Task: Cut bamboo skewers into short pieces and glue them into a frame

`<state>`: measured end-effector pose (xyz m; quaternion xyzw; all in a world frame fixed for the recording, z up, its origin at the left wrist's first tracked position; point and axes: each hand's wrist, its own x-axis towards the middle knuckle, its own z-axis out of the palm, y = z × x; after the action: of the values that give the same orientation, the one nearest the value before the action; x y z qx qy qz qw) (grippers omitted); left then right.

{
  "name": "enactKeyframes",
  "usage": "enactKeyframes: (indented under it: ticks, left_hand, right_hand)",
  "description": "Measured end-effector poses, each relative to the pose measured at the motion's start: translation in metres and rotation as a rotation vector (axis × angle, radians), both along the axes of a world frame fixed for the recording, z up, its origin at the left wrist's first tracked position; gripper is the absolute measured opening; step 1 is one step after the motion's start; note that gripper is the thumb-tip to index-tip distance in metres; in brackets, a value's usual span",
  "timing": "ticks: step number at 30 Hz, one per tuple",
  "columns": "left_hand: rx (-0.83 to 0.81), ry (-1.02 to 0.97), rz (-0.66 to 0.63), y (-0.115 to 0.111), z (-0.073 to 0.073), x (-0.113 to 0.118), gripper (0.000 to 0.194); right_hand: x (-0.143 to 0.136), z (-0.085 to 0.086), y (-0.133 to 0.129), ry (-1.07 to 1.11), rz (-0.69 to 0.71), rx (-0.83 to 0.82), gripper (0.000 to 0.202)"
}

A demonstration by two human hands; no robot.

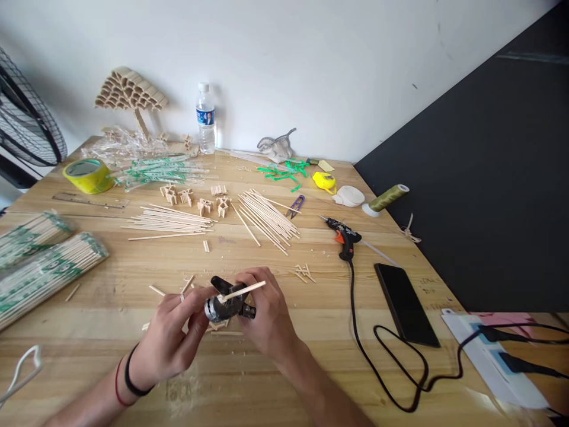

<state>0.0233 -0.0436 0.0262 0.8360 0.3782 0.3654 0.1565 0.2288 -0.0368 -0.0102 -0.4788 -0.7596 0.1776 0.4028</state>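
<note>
A black cutting tool [226, 301] is held between my hands over the wooden table, with a thin wooden stick [244, 290] lying across its head. My right hand [267, 314] is wrapped round the tool's handles. The fingers of my left hand [180, 332] are closed at the tool's left end, where the stick's end is; what exactly they pinch is hidden. Short cut sticks lie on the table [262, 379] below and around the hands. Small cut pieces [304, 273] sit to the right. Loose long sticks lie in two piles [171, 220] beyond the hands.
A glue gun [344, 237] with a black cord and a phone [406, 303] lie right, near a power strip [493, 356]. Packaged sticks [48, 273] and yellow tape [89, 175] are left. Farther back stand small stick assemblies [205, 206], scissors [295, 206], and a bottle [205, 118].
</note>
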Motion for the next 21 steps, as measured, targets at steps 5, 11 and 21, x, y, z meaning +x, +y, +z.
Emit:
enactKeyframes:
  ticks: [5,11,21]
  left_hand:
    - [0.01,-0.035,0.015,0.0002,0.0014,0.0034,0.027]
    - [-0.045,-0.05,0.044,0.0031,0.0059,0.0049,0.016]
    - [-0.235,-0.072,0.077,0.0065,-0.002,0.0024,0.014]
  right_hand:
    - [-0.0006,0.0007,-0.0018,-0.043,-0.047,-0.002,0.03]
    - [-0.0007,0.0033,-0.0049,-0.138,-0.088,-0.097,0.02]
    - [-0.0019,0.0034,-0.0032,-0.246,-0.142,-0.192,0.017]
